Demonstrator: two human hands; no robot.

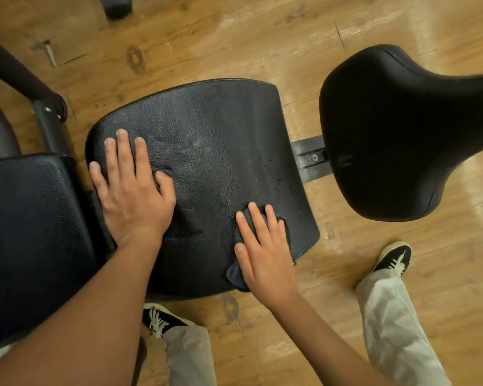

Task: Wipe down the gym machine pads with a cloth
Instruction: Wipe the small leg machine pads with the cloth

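A wide black textured pad point(215, 151) of the gym machine fills the middle of the head view. My left hand point(131, 188) rests flat on its left part with straight fingers. My right hand point(265, 246) presses a dark cloth point(236, 273) flat against the pad's near right corner; the cloth shows only around the fingers and palm. A second black pad point(31, 240) lies to the left, and a saddle-shaped black seat point(393, 135) stands to the right.
A black metal bracket point(310, 160) joins the middle pad to the seat. A padded bar and frame post point(43, 107) stand at the upper left. My two shoes point(393, 259) and light trouser legs are on the wooden floor point(234, 37) below and right of the pad.
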